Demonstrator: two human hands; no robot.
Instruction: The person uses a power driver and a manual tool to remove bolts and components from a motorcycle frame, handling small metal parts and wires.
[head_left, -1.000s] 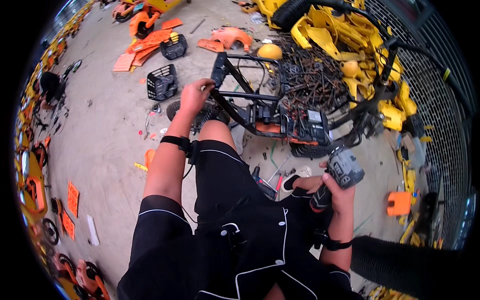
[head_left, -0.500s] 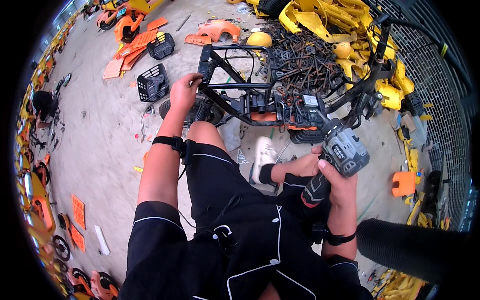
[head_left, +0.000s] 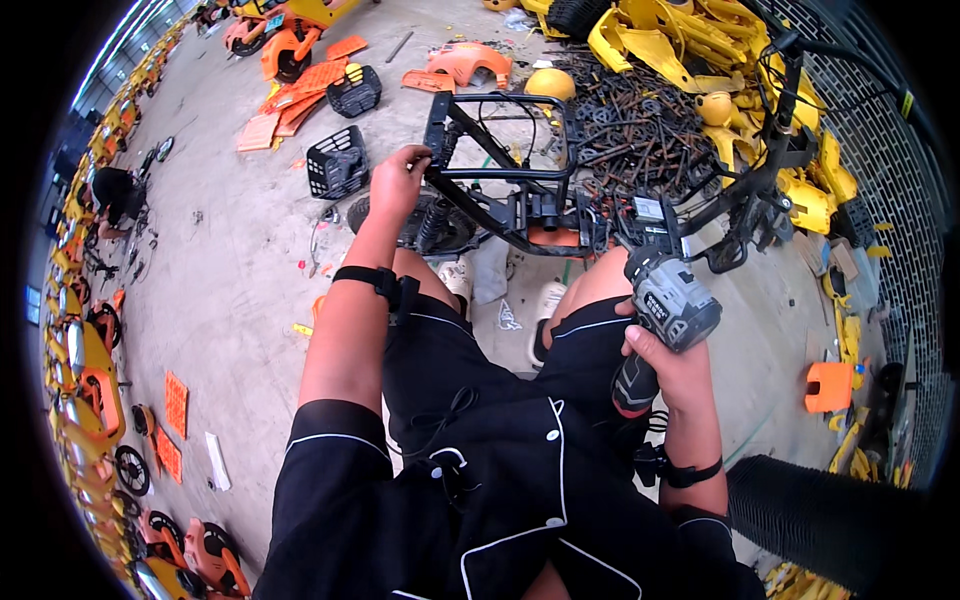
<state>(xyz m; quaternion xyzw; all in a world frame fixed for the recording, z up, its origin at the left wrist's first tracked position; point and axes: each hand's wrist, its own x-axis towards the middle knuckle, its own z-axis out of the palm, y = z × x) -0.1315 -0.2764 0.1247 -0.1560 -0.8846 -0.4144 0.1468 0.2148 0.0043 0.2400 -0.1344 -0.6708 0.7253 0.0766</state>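
A black two-wheeler frame, stripped of its panels, stands in front of me, with its rear wheel to the left and handlebar to the right. My left hand is closed on the rear end of this frame, though its fingertips are partly hidden. In my right hand is a grey and black cordless drill, gripped by the handle. Its nose points up and left toward the middle of the frame, where a box with wiring sits. Whether the tip touches anything I cannot tell.
Behind the frame lies a heap of rusty metal parts, with yellow panels beyond. Black baskets and orange panels lie left. A ribbed black hose runs low on the right. Another person crouches far left.
My right leg has drawn in and my right knee now rises beside the drill. The scene has shifted slightly right in view. Both hands keep their holds.
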